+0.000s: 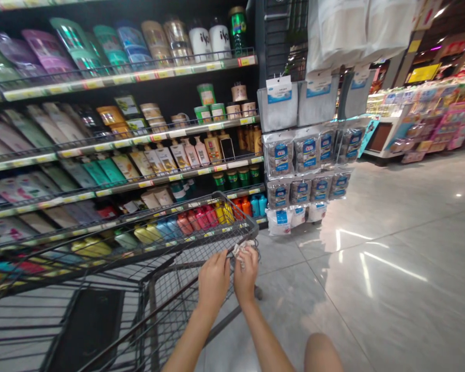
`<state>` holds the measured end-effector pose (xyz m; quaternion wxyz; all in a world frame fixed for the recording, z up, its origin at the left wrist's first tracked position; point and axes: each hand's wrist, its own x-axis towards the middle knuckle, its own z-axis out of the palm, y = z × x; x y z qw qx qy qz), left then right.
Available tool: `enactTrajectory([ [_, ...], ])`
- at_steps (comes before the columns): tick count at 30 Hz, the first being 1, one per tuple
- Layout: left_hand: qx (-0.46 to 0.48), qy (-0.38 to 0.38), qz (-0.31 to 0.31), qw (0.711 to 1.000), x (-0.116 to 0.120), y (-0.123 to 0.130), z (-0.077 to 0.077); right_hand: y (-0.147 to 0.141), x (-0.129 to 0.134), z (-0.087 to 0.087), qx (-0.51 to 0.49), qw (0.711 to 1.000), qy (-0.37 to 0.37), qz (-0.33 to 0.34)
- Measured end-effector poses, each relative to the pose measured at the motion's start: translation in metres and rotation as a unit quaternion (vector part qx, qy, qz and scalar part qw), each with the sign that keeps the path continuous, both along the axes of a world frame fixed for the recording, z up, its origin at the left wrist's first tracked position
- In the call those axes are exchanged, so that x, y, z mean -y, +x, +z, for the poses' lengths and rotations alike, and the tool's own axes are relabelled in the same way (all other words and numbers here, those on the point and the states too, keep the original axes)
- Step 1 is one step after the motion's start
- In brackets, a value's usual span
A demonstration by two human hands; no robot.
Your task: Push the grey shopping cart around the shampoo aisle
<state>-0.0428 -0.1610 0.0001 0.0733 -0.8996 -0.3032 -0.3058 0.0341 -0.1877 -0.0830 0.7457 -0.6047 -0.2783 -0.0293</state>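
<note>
A crumpled whitish cloth point(242, 247) is bunched at the top edge of a dark wire shopping cart point(251, 225), near its corner. My right hand point(246, 271) has its fingers curled over this cloth, against the cart's rim. Just left of it, my left hand point(214, 276) is closed around the same rim, thumb side towards the cloth. The two hands are close together, and the undersides of their fingers are hidden. Wire mesh of the cart spreads to the left, with a black panel point(87, 328) low in it.
Shelves point(139, 183) of bottles and jars stand beyond the cart. Packs of grey scourers point(281, 155) and grey bags point(278, 108) hang at the shelf end. Glossy tiled floor point(391, 268) extends right, towards a display of packaged goods point(422, 121). A knee point(321, 354) shows at the bottom.
</note>
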Motion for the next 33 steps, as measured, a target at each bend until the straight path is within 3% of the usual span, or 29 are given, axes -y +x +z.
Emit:
enactTrajectory([
  [9,0.001,0.02,0.011,1.0,-0.004,-0.001,-0.003,0.004,0.003,-0.076,0.001,0.999,-0.041,-0.019],
  [13,0.012,0.036,0.008,0.999,-0.004,-0.002,-0.004,0.007,0.01,-0.097,-0.024,0.997,-0.047,-0.052],
  [15,0.018,0.046,0.006,0.999,-0.003,-0.002,-0.004,0.008,0.014,-0.095,-0.034,0.996,-0.048,-0.072],
  [17,0.022,0.055,0.004,0.998,-0.003,-0.002,-0.004,0.009,0.016,-0.079,-0.041,0.994,-0.048,-0.089],
  [21,0.024,0.062,0.006,0.998,0.0,-0.003,-0.004,0.013,0.016,-0.016,-0.029,0.994,-0.029,-0.104],
  [23,0.024,0.063,0.009,0.998,0.001,-0.003,-0.005,0.016,0.014,0.017,0.025,0.994,-0.009,-0.104],
  [26,0.025,0.061,0.012,0.998,0.004,-0.004,-0.005,0.019,0.012,0.043,0.138,0.988,-0.01,-0.062],
  [29,0.029,0.059,0.018,0.998,0.006,-0.004,-0.005,0.015,0.013,0.033,0.203,0.978,-0.034,-0.031],
  [33,0.029,0.057,0.019,0.998,0.008,-0.004,-0.003,0.002,0.018,-0.011,0.188,0.981,-0.038,-0.026],
])
